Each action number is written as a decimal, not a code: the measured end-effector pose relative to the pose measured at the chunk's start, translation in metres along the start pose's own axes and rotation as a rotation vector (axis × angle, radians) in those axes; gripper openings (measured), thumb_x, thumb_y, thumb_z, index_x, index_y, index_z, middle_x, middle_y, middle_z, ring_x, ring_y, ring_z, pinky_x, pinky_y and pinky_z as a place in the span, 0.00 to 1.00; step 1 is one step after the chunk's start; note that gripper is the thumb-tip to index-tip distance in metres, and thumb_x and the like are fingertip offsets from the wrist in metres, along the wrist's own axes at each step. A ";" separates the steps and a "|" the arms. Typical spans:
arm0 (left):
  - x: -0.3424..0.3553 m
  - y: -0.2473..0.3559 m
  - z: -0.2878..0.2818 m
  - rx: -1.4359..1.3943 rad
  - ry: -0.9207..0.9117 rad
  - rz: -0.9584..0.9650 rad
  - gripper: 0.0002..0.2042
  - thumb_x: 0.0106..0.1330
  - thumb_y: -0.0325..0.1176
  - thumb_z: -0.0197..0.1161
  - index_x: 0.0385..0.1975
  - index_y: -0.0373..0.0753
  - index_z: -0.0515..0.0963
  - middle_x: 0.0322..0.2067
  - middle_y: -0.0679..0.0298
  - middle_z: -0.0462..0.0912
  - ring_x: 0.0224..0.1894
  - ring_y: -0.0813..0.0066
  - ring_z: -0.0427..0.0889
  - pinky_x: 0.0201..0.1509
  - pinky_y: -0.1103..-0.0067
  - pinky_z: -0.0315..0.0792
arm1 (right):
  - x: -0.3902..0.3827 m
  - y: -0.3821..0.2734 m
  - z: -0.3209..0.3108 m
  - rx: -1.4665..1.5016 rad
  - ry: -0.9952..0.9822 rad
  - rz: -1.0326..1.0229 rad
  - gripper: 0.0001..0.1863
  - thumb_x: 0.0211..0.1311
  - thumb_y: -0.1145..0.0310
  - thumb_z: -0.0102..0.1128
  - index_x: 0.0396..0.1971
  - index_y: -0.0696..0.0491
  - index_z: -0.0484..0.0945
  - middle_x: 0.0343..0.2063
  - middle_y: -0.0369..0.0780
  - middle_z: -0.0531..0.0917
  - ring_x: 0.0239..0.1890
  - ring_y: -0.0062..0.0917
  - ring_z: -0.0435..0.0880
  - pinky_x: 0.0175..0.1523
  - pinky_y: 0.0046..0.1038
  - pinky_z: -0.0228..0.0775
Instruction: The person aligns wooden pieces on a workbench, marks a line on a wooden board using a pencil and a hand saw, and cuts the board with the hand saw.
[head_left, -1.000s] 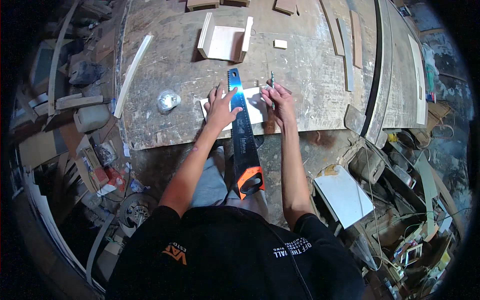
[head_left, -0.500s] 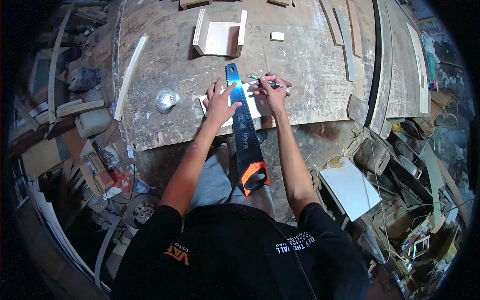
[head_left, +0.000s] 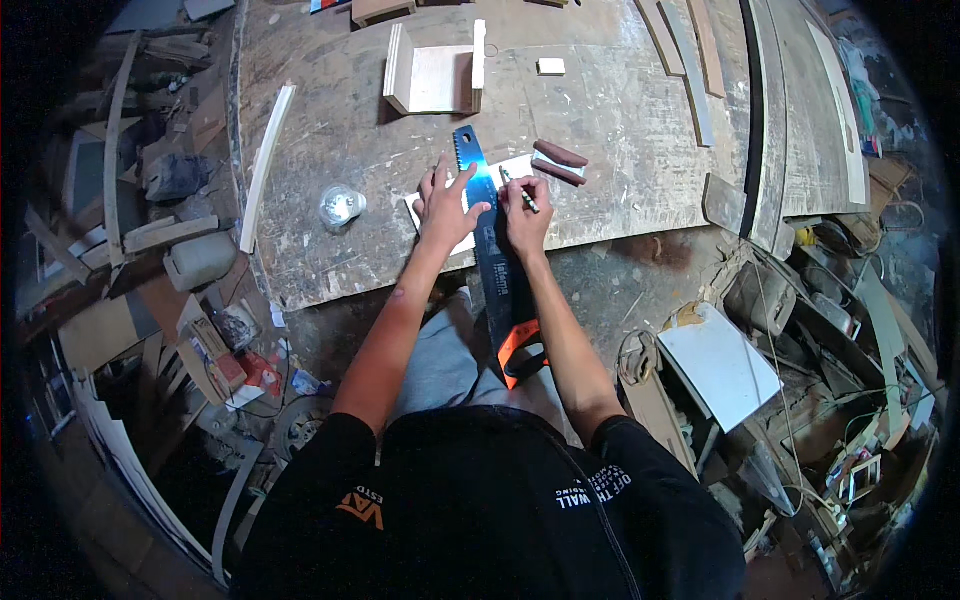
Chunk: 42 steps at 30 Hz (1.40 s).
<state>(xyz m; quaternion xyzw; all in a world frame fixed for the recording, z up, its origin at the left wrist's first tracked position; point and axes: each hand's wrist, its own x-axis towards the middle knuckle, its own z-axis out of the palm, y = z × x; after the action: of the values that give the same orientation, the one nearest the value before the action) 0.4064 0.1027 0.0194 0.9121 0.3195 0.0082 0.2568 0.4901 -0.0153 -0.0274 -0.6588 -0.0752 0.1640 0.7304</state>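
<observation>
A hand saw with a dark blade and an orange-and-black handle lies lengthwise across a pale board near the bench's front edge; its handle reaches past the edge toward me. My left hand is spread over the board's left part, thumb and forefinger pressing on the blade. Just right of the blade, my right hand pinches a patterned pencil, its tip on the board beside the saw's straight edge. Two brown strips with a pale middle lie right of the board.
On the bench stand a U-shaped plywood piece and a clear container. A small pale block and wood strips lie farther off. Scrap, a white panel and a jug crowd the floor on both sides.
My right hand has moved left to the blade and turned the pencil's tip onto the board. The brown strips it covered now show. My left hand stays on the saw.
</observation>
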 end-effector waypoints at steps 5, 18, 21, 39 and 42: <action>0.001 0.000 0.000 -0.007 -0.004 -0.006 0.36 0.52 0.44 0.77 0.65 0.59 0.71 0.72 0.53 0.54 0.69 0.46 0.57 0.65 0.51 0.60 | -0.003 0.005 0.005 -0.131 0.053 -0.143 0.07 0.66 0.71 0.62 0.34 0.57 0.74 0.26 0.39 0.82 0.28 0.21 0.81 0.33 0.24 0.73; -0.002 0.003 -0.001 -0.013 0.000 0.013 0.36 0.52 0.45 0.76 0.65 0.58 0.71 0.72 0.49 0.55 0.69 0.43 0.58 0.68 0.53 0.58 | 0.045 0.003 -0.025 -0.042 -0.255 -0.053 0.08 0.56 0.73 0.67 0.24 0.58 0.77 0.24 0.35 0.83 0.24 0.14 0.79 0.31 0.18 0.71; -0.001 -0.002 -0.001 -0.011 0.013 0.023 0.37 0.53 0.45 0.76 0.66 0.58 0.70 0.72 0.49 0.56 0.69 0.43 0.58 0.67 0.52 0.59 | 0.045 0.006 -0.025 -0.078 -0.269 0.021 0.11 0.58 0.70 0.69 0.21 0.58 0.77 0.22 0.35 0.80 0.23 0.14 0.78 0.29 0.19 0.69; 0.002 0.008 -0.007 0.052 -0.033 -0.052 0.38 0.52 0.45 0.76 0.66 0.58 0.69 0.72 0.51 0.56 0.70 0.41 0.59 0.64 0.49 0.62 | 0.052 0.010 -0.024 -0.257 -0.298 -0.134 0.15 0.56 0.65 0.70 0.19 0.58 0.78 0.19 0.36 0.79 0.24 0.18 0.76 0.30 0.24 0.66; 0.003 0.015 -0.009 0.076 -0.068 -0.081 0.37 0.53 0.45 0.76 0.66 0.58 0.68 0.72 0.51 0.57 0.70 0.42 0.60 0.62 0.48 0.64 | 0.054 0.004 -0.025 -0.279 -0.326 -0.114 0.16 0.55 0.63 0.70 0.19 0.59 0.77 0.18 0.38 0.79 0.23 0.19 0.76 0.29 0.25 0.65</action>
<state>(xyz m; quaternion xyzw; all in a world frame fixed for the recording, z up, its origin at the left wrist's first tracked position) 0.4159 0.0984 0.0345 0.9073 0.3473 -0.0453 0.2326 0.5484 -0.0203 -0.0399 -0.7129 -0.2512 0.2149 0.6185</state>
